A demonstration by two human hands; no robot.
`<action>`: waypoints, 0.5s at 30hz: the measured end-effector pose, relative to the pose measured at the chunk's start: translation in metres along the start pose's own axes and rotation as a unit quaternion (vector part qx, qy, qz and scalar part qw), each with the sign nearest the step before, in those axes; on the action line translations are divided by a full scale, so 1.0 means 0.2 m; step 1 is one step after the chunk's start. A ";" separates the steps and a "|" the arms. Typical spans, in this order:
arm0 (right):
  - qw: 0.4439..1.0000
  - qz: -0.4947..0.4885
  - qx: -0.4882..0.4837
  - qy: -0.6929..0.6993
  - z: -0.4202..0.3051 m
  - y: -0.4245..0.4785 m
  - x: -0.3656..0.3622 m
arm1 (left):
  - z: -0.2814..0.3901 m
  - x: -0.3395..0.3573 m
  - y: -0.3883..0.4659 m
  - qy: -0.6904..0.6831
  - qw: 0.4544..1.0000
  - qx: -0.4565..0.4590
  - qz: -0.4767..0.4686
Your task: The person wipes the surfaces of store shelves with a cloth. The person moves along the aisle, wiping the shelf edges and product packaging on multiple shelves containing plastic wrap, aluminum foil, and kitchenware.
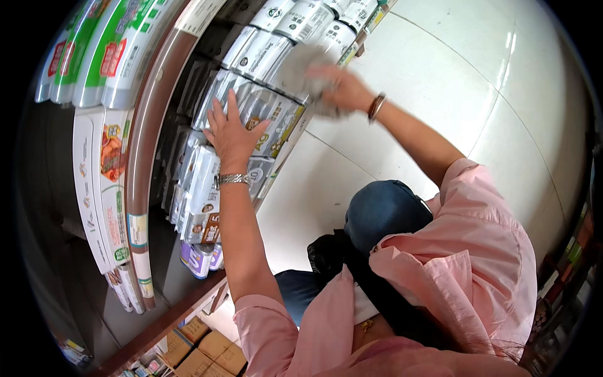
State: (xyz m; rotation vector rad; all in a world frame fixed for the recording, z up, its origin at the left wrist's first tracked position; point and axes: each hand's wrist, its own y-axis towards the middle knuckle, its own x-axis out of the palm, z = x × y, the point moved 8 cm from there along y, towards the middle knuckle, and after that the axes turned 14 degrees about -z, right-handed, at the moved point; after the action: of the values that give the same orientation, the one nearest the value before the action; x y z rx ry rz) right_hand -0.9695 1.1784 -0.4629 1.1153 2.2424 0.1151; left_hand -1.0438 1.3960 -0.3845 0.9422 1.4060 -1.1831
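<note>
My left hand (233, 141) rests with fingers spread on a clear plastic package of bags (271, 106) on the lower shelf. In my right hand (346, 89) is a grey-beige cloth (304, 70), blurred, held over the front of the packed rolls of disposable bags (266, 54). Whether the cloth touches the rolls I cannot tell. White-wrapped packages (200, 188) stand beside my left wrist, and purple-and-white rolls (198, 259) lie at the near end of the row.
A brown shelf edge (146, 118) with price labels curves above the goods on the left. Green-and-white rolls (101, 52) and long white boxes (96, 188) occupy that upper shelf. Cardboard boxes (216, 353) sit low at the bottom. Pale floor tiles (452, 80) extend to the right.
</note>
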 end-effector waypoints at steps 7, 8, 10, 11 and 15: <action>0.969 -0.166 0.086 0.161 -0.13 -0.35 0.24 | -0.07 0.07 0.03 -0.078 0.996 0.009 -0.033; 0.970 -0.112 0.089 0.198 -0.05 -0.37 0.14 | -0.07 0.08 0.02 -0.084 0.996 0.012 -0.030; 0.953 0.017 0.132 0.273 0.06 -0.37 -0.08 | -0.08 0.08 0.01 -0.082 0.996 0.006 -0.031; 0.932 0.092 0.171 0.306 0.10 -0.35 -0.24 | -0.08 0.09 0.02 -0.084 0.996 0.005 -0.030; 0.897 0.361 0.147 0.211 0.29 -0.23 -0.74 | -0.07 0.07 0.02 -0.092 0.995 -0.006 -0.043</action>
State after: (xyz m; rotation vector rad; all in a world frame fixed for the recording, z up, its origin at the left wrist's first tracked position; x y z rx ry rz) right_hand -0.9012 1.0269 -0.4520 2.2359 2.1108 0.3582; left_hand -1.0458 1.4098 -0.4000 0.7505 1.3148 -1.2895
